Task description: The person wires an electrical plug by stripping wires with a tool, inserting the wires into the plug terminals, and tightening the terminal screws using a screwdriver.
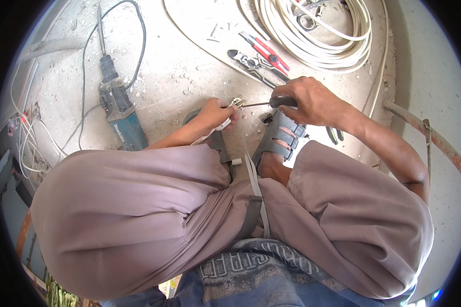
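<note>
My left hand is closed, its fingers pinching a small white and brass-coloured cable connector. A white cable runs back from that hand along my forearm; whether it joins the connector is hidden by the fingers. In my right hand is a screwdriver with a black handle. Its thin shaft points left and the tip meets the connector, just above the floor between my sandalled feet. Close beyond the right hand lie grey-and-black pliers and a red-handled hand tool.
A large coil of white cable lies at the far right. On the left is a blue and black demolition hammer with its chisel and black cord. Tangled white wires sit at the left edge. Grit covers the floor; a rusty bar stands right.
</note>
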The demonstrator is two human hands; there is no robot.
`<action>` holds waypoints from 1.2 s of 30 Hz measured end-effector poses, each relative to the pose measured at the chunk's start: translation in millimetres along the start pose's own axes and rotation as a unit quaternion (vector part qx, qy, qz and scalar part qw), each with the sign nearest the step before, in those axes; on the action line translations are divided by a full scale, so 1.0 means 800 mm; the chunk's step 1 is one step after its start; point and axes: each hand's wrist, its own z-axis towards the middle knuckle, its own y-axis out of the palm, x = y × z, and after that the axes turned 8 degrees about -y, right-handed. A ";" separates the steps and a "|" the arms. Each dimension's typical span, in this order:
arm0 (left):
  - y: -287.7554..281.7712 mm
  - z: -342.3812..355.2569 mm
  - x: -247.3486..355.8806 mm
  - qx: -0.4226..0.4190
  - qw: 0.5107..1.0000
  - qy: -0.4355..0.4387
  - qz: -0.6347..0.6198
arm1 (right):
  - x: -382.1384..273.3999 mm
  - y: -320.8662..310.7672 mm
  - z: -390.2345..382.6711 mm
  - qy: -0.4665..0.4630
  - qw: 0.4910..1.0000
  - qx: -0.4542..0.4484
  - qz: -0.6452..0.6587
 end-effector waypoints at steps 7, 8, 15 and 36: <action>0.007 -0.008 0.006 0.024 0.999 0.019 0.008 | 0.006 -0.008 0.009 0.157 0.977 -0.002 0.142; 0.005 -0.008 0.005 0.014 1.000 0.018 0.011 | 0.004 -0.015 0.013 0.191 0.968 -0.024 0.164; 0.004 -0.005 0.004 0.013 0.999 0.002 0.032 | 0.001 -0.018 0.016 0.196 0.966 -0.040 0.162; 0.015 -0.006 0.000 0.046 0.997 0.028 0.050 | -0.008 0.022 -0.020 0.103 0.981 0.019 0.164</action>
